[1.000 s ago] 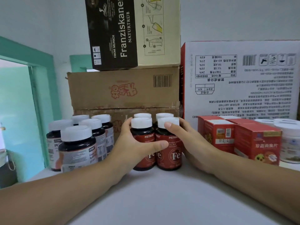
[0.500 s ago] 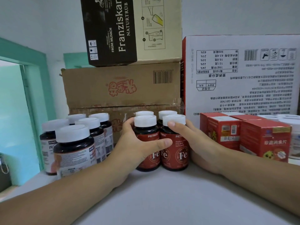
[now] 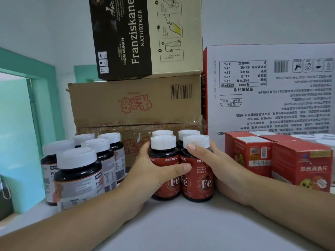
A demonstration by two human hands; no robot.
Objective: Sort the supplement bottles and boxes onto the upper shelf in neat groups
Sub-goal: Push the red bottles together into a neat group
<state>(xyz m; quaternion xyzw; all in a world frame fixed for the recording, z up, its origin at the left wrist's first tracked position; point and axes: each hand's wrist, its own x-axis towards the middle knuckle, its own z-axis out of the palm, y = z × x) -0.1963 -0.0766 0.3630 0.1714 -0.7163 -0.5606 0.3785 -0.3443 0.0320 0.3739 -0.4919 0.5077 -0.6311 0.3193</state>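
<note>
- left hand (image 3: 154, 173): grip curled round the red Fe bottles (image 3: 204, 183), left side
- right hand (image 3: 223, 167): same grip, right side
- red boxes (image 3: 299, 165) just right of them

Rear red bottles (image 3: 188, 132) mostly hidden

four red fe bottles (image 3: 201, 180) stand upright in a tight two-by-two block mid-shelf: white caps, dark glass, red pietrick labels facing out. the left hand (image 3: 154, 173) wraps the block's left side with its thumb across the front. the right hand (image 3: 219, 165) cups the right side, thumb just under the front cap. off to the left there's a separate bunch of grey-label bottles (image 3: 78, 180), same white caps, also upright. to the right the red boxes (image 3: 301, 165) sit side by side, with a few more white lids (image 3: 324, 141) poking up behind them. it's all on the pale grey shelf (image 3: 181, 225).
</note>
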